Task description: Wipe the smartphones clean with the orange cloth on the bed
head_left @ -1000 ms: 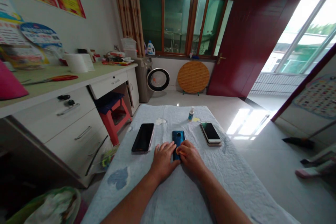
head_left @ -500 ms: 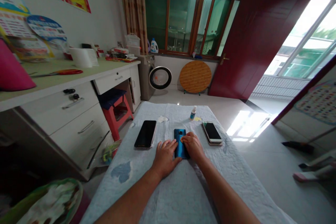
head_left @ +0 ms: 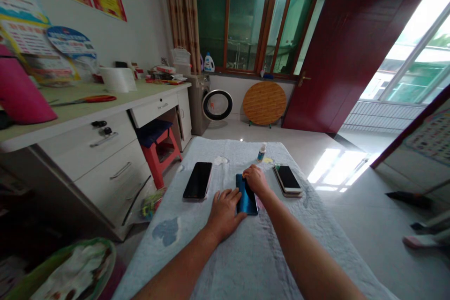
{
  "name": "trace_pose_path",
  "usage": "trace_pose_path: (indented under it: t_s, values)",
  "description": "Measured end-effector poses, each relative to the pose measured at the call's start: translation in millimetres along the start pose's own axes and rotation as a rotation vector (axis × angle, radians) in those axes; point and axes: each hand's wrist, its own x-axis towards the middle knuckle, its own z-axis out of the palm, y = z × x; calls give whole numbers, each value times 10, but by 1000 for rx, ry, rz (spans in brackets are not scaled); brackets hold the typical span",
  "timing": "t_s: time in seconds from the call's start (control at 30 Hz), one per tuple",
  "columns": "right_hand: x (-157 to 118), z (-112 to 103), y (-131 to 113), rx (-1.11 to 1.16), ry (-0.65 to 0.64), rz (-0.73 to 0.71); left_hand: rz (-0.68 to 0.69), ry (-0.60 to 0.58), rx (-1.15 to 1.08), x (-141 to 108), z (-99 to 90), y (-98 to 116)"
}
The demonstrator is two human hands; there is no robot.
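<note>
A blue phone (head_left: 248, 201) lies back up on the cloth-covered table. My left hand (head_left: 225, 211) rests at its left edge, fingers spread and the thumb near the lower corner. My right hand (head_left: 256, 179) is closed on a small orange item (head_left: 244, 175) and presses it to the phone's top end, hiding the camera area. To the left lies a black phone (head_left: 198, 180), screen up. On the right, a white phone (head_left: 287, 178) lies on top of another flat item. A small spray bottle (head_left: 261, 152) stands behind my right hand.
The light blue cloth (head_left: 211, 262) covers the table. Left are a white desk (head_left: 101, 145), a red stool (head_left: 162, 157) and a green-rimmed basin (head_left: 111, 262). A washing machine (head_left: 199, 117) with its door open and a round wooden board (head_left: 265, 103) stand at the back.
My right hand has slid with the orange item from the middle of the blue phone up to its top end. My left hand stays at the left edge. The view has shifted slightly.
</note>
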Motion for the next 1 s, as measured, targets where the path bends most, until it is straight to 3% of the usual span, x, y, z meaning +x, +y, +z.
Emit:
trace_pose_path:
  t_s: [0.2,0.4,0.77,1.0]
  values:
    - [-143,9,-126,-25,-34,-68,2,4,0,-4,-8,-1]
    - [-383,-40,-95,86,-5,-82,1,13,-2,1,-8,-5]
    - [-69,33,-34,69,30,29,36,14,17,9,-11,-26]
    - [-275,10,-73,63,14,-55,43,38,3,11,-3,-35]
